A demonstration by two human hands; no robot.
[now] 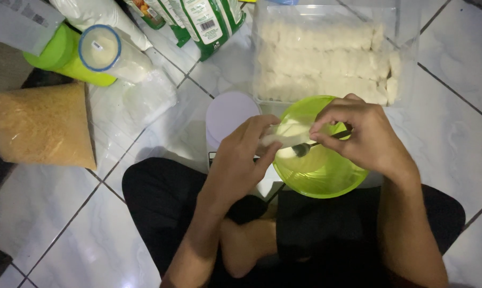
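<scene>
Centrally, a pale wrapper (pixel 283 136) lies lengthwise left to right above the green bowl (pixel 326 176) in the middle of the frame. Left hand (pixel 241 160) pinches its left end, fingers curled; right hand (pixel 361 133) grips its right end and a dark spoon (pixel 305 149). So the wrapper spans between both hands.

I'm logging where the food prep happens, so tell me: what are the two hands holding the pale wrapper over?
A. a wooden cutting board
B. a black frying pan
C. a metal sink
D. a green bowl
D: the left hand and right hand hold the pale wrapper and a spoon above a translucent green bowl that sits in front of the person's crossed legs on the tiled floor.
</scene>
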